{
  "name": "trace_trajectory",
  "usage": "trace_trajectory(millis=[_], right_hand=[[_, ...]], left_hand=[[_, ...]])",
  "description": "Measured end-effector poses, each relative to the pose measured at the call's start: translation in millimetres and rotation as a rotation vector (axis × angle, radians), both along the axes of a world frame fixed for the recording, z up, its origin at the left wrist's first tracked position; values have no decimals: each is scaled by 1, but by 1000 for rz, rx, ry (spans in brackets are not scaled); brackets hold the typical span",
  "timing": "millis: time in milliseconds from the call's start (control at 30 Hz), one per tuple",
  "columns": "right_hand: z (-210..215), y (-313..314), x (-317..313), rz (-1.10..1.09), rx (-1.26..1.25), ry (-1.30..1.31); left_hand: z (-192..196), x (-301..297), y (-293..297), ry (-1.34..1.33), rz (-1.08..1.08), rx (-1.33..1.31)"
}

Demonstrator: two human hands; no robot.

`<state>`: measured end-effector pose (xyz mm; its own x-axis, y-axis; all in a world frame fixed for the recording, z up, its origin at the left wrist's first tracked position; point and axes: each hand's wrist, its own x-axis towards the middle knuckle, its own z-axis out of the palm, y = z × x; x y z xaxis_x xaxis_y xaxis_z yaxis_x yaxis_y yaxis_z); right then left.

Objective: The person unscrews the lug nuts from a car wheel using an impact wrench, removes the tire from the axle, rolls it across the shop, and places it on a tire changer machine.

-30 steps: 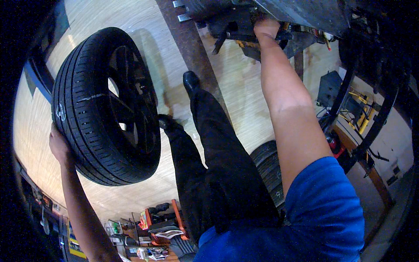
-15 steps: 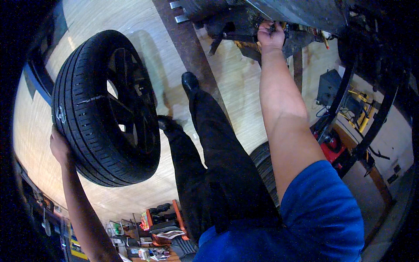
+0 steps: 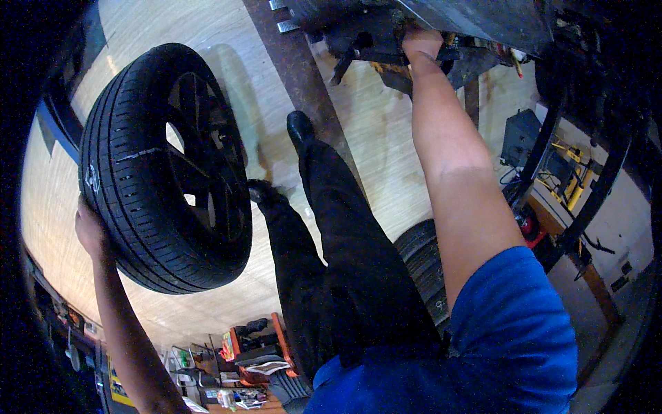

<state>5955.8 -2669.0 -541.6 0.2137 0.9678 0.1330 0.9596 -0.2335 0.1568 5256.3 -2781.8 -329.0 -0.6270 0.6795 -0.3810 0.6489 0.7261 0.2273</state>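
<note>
A black wheel [image 3: 131, 172], its tire fitted on a dark spoked rim, stands upright and tilted at the left. My left hand [image 3: 91, 231] holds it by the outer tread, with the fingers partly hidden against the tire. Far ahead, at the top, my right hand [image 3: 422, 45] reaches in under a dark vehicle panel [image 3: 476, 21], among dirty dark parts [image 3: 372, 52]. Its fingers disappear into that shadowed spot, so whatever they touch is hidden.
Another tire [image 3: 422, 265] lies beside my right leg. A dark brown strip [image 3: 296, 76] crosses the pale floor. Black bars [image 3: 538, 162], yellow tools [image 3: 576, 186] and a red object [image 3: 534, 238] are at the right. A cluttered orange-framed cart [image 3: 279, 345] stands at the bottom.
My right hand has pushed slightly deeper under the panel, and its curled fingers have gone out of sight. The wheel and my left hand have shifted a little to the left.
</note>
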Motion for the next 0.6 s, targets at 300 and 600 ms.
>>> trace_trajectory(millis=[300, 600], right_hand=[[29, -2, -28, -80, -182, 13], [-33, -8, 68, -371, -159, 1529]], left_hand=[[0, -4, -1, -32, -72, -22], [-6, -4, 2, -3, -111, -6]])
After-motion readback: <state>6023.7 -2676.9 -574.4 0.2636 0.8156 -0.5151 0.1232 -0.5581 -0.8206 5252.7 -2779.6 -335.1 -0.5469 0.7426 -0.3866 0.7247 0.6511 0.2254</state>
